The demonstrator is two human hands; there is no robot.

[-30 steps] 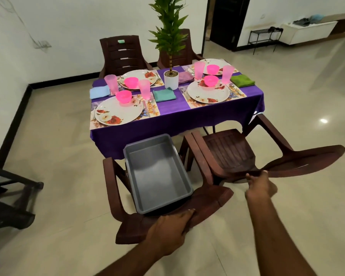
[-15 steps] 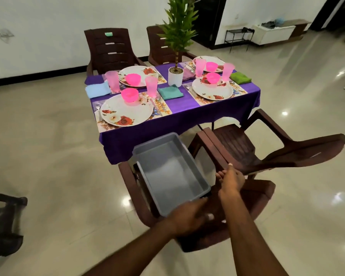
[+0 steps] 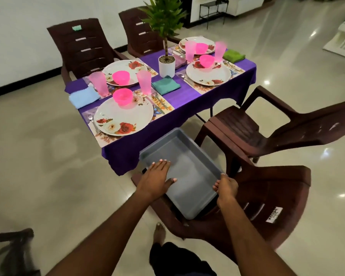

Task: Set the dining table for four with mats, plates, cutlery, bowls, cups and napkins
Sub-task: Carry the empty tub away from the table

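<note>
The purple-clothed table (image 3: 189,95) carries floral mats, white rose plates such as the nearest one (image 3: 126,119), pink bowls (image 3: 122,96), pink cups (image 3: 144,80), cutlery and folded napkins (image 3: 165,85). In front of it a grey tub (image 3: 189,172) with nothing inside lies on the seat of a brown chair (image 3: 267,198). My left hand (image 3: 156,176) lies over the tub's left rim with fingers stretched out and the thumb inside. My right hand (image 3: 225,187) curls its fingers over the tub's right rim.
A potted plant (image 3: 166,63) stands mid-table. A second brown chair (image 3: 271,124) sits to the right, turned sideways; two more stand behind the table. My bare foot (image 3: 159,233) is on the shiny tiled floor. A dark stand shows at the bottom left.
I have stepped closer. Both hands left the chair backs and came onto the tub, the left over its left rim, the right onto its right rim.
</note>
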